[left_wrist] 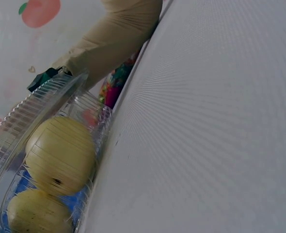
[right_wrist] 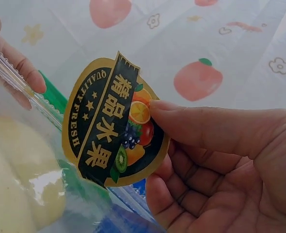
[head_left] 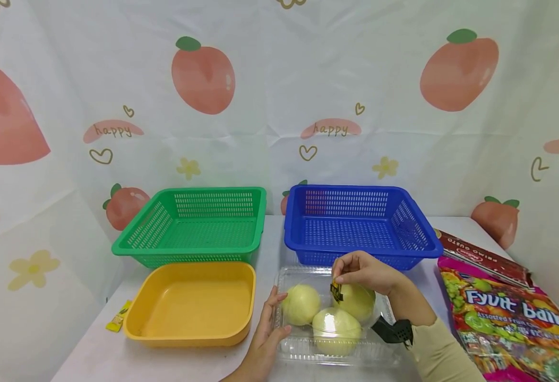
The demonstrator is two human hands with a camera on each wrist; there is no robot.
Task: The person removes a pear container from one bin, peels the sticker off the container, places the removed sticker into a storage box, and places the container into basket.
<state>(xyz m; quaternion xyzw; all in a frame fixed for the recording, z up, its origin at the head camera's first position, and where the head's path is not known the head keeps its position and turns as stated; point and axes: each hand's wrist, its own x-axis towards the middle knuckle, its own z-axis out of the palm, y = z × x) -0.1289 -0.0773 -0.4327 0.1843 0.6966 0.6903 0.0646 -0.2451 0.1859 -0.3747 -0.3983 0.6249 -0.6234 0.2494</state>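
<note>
My right hand (head_left: 370, 273) pinches a black-and-gold fruit sticker (right_wrist: 89, 116) between thumb and fingers. Its printed face, with "QUALITY FRESH" and pictured fruit, shows in the right wrist view. The sticker is held over a clear plastic clamshell box (head_left: 300, 273), lid down, on the white table. Three round, pale yellow fruits (head_left: 300, 305) sit inside; in the head view the sticker overlaps the rear right one. My left hand (head_left: 266, 331) grips the box's left edge, thumb at the near side and fingers farther back. The left wrist view catches the box's side wall and two fruits (left_wrist: 60, 153).
Behind the box stands a blue basket (head_left: 362, 254), with a green basket (head_left: 188, 252) to its left. A yellow tub (head_left: 188, 339) is at front left, a small yellow packet (head_left: 118, 317) beside it. At right lie a Fyvit Balls candy bag (head_left: 513, 318) and a dark red package (head_left: 482, 256).
</note>
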